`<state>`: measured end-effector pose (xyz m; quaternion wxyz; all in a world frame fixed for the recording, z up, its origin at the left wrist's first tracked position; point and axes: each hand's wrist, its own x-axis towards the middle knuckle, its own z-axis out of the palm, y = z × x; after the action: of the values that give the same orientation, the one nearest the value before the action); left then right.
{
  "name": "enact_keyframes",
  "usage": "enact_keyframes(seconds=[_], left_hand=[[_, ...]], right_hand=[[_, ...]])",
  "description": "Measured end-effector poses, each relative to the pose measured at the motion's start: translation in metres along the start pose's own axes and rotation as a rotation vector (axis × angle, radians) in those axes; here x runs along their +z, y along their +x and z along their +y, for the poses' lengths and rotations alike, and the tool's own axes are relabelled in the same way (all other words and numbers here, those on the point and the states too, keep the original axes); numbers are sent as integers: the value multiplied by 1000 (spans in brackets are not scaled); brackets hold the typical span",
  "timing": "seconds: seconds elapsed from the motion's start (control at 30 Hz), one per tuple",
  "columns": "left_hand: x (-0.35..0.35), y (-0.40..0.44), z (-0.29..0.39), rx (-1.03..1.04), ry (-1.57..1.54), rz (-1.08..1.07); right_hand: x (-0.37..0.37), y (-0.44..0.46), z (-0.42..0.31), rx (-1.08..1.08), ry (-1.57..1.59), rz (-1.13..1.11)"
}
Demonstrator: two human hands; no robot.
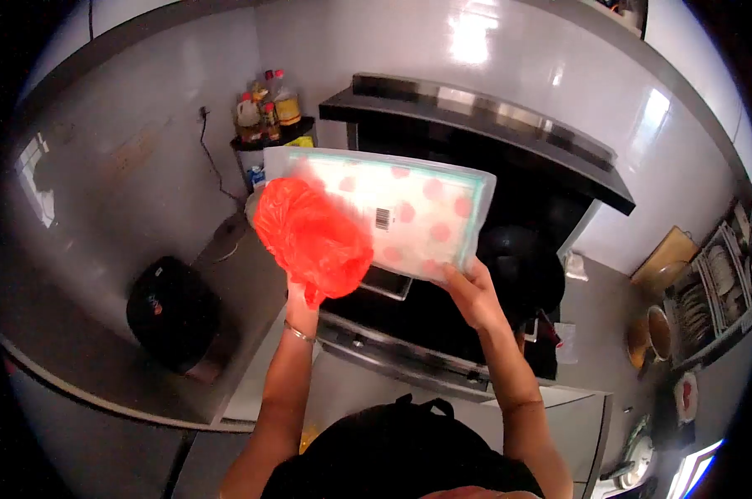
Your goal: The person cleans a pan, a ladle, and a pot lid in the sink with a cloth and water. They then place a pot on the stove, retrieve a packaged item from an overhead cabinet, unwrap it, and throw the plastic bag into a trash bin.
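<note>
A crumpled red plastic bag (pixel 314 237) bunches over my left hand (pixel 302 293). Its fingers are hidden by the bag, which it holds up in front of the stove. My right hand (pixel 473 291) pinches the lower right corner of a flat, clear-wrapped package (pixel 430 208). The package is pale with pink dots, a teal border and a barcode, and is held up tilted. The red bag overlaps its left part, so I cannot tell whether my left hand touches the package too.
Behind the package is a black stove with a range hood (pixel 476 125). A dark wok (pixel 521 270) sits at its right. Bottles (pixel 268 108) crowd a corner shelf. A black appliance (pixel 172 312) stands on the left counter, a dish rack (pixel 717 287) on the right.
</note>
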<state>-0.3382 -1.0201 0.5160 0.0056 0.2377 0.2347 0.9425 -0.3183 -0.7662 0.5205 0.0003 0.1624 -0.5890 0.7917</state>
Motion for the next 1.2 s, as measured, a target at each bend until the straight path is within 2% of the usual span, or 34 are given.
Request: enact_keyframes(seconds=[0.13,0.17,0.3,0.4,0.6,0.7,0.83,0.87,0.97,1.1,1.2], left_hand=[[-4,-19,14,39,51,66],[-5,-22,19,48,62,78],[-9,-30,33,73,95,110],[-13,-24,45,87,111,98],[-15,-17,49,81,139,84],[-14,-25,46,52,154,77],[-14,-40,38,20,157,84],[-14,-42,37,19,152,88],[-15,-48,40,46,147,116],[-19,-53,42,80,144,149],[-23,-58,43,98,143,166]], right_hand=[[8,9,-10,6,-228,-126],[12,12,-11,16,-148,-80],[17,32,-4,-9,-230,8],[18,43,17,-16,-148,-25],[17,46,22,-33,-355,-64],[41,43,12,-419,-427,109],[46,41,14,-871,-737,-177],[46,40,16,-907,-882,-301],[55,26,20,-923,-1053,-562],[45,19,17,-833,-1282,-474],[27,18,18,-784,-1124,-91]])
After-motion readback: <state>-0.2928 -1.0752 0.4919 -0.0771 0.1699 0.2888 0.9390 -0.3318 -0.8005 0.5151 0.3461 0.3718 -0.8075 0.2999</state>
